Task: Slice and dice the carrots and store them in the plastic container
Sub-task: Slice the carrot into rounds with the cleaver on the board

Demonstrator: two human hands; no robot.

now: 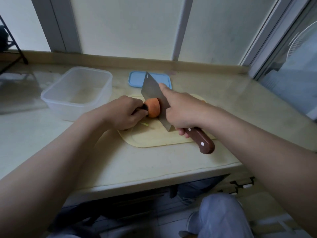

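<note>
The right hand (181,112) is curled round the riveted brown wooden handle of a broad steel cleaver (152,90), forefinger laid along the flat blade. The left hand (123,112) grips a stubby orange carrot (153,107) against the blade, on the pale wooden cutting board (154,138). Left of the board stands a clear, round-cornered plastic container (56,103); behind the board lies a blue lid (135,79).
</note>
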